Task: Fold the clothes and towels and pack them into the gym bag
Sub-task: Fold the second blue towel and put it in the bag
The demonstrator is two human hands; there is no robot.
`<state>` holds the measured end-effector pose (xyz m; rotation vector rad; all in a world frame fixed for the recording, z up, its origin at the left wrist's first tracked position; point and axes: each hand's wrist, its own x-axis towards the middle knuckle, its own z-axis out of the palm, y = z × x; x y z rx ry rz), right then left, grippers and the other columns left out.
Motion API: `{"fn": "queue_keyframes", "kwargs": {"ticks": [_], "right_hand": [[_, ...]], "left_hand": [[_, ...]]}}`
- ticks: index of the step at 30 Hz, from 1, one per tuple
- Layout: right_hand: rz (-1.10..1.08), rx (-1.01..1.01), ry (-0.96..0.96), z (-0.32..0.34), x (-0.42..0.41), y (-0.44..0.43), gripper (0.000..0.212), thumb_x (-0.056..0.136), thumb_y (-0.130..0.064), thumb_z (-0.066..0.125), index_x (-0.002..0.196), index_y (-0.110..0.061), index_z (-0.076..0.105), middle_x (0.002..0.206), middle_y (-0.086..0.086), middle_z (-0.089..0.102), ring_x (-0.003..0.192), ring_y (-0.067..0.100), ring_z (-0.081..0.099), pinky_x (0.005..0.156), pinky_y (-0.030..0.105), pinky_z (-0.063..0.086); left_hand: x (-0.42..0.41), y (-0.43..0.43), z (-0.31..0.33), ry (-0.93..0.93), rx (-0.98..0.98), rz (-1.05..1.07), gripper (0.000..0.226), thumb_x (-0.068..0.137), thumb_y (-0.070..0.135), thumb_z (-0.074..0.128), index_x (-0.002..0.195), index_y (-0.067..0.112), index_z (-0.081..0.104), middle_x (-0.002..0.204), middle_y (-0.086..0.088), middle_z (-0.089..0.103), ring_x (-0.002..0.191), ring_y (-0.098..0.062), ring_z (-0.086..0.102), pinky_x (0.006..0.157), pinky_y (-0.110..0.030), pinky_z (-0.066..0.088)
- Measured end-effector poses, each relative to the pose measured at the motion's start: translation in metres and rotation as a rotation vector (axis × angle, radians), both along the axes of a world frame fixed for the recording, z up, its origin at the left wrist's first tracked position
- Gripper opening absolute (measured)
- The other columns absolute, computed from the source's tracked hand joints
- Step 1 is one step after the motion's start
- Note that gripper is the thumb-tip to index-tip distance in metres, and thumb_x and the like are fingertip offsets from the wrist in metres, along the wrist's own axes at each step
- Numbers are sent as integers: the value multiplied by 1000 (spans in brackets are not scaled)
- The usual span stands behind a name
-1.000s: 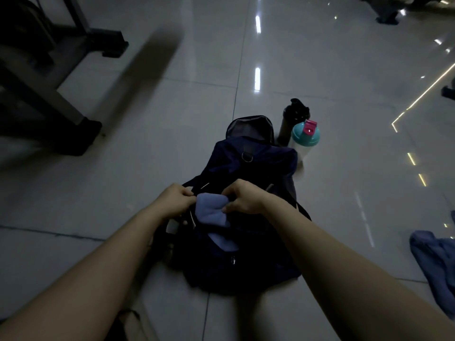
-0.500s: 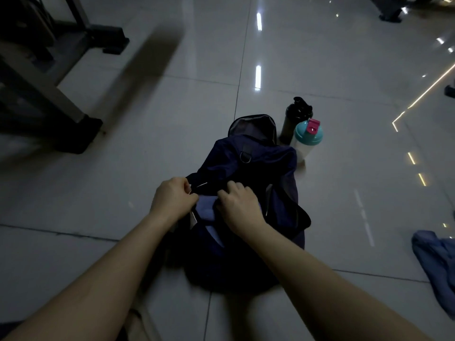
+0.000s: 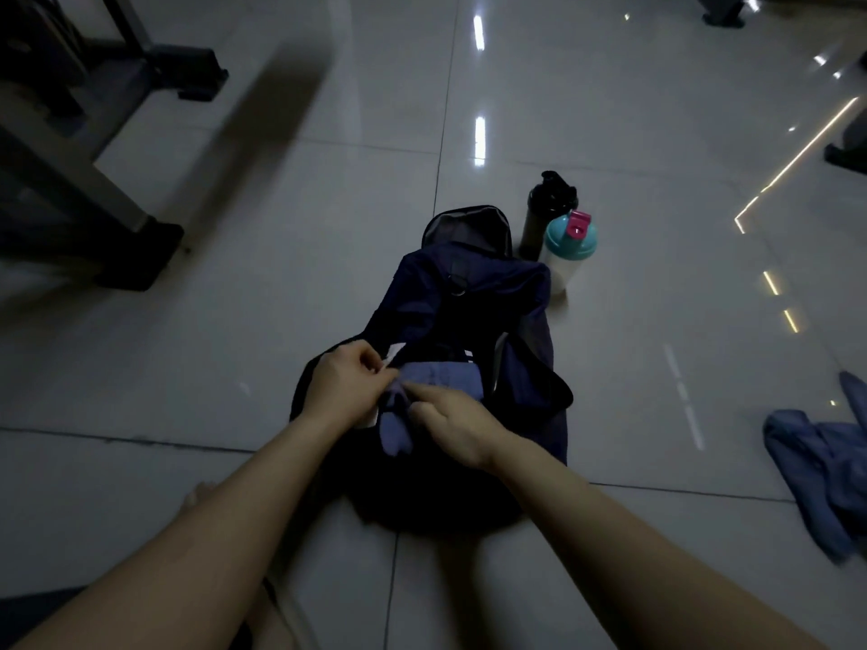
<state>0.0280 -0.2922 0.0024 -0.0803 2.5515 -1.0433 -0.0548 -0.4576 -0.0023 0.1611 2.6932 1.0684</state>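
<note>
The blue cloth [image 3: 441,375] sits in the mouth of the navy gym bag [image 3: 469,297], one fold spilling over the near rim — the left hand [image 3: 345,387] grips that rim and the right hand [image 3: 452,426] pinches the fold. Two shakers stand just beside its far right corner (black bottle [image 3: 546,208], teal-lidded bottle [image 3: 567,246]). Open floor tiles [image 3: 262,293] run left to an equipment frame [image 3: 70,171] and right to a crumpled blue garment [image 3: 816,466].
</note>
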Motion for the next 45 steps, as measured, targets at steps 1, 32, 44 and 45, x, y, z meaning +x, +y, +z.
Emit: {"fn": "queue_keyframes", "kwargs": {"ticks": [1, 32, 44, 45], "right_hand": [[-57, 42, 58, 2, 3, 7, 48, 96, -34, 31, 129, -17, 61, 134, 9, 63, 121, 27, 56, 104, 44, 43], [-916, 270, -104, -8, 48, 128, 17, 81, -10, 58, 65, -7, 54, 60, 6, 51, 66, 34, 52, 57, 32, 35], [-802, 244, -90, -10, 49, 51, 75, 76, -52, 75, 126, -11, 38, 129, 13, 49, 114, 36, 57, 88, 44, 51], [-761, 238, -107, -11, 51, 59, 65, 78, -41, 76, 123, -11, 39, 126, 13, 52, 110, 36, 58, 85, 43, 52]], "left_hand": [[1, 4, -5, -29, -55, -12, 24, 74, 34, 84, 77, 20, 64, 74, 3, 66, 73, -19, 64, 65, -28, 46], [35, 70, -65, -14, -421, 97, 116, 70, 84, 63, 160, 26, 16, 168, -10, 3, 154, -29, 3, 122, -56, 5], [36, 53, -51, -44, -308, 75, 98, 76, 73, 67, 157, 33, 28, 167, -6, 14, 152, -28, 13, 120, -51, 14], [36, 53, -50, -50, -311, 70, 99, 76, 72, 68, 157, 33, 27, 167, -6, 14, 152, -29, 13, 120, -51, 14]]}}
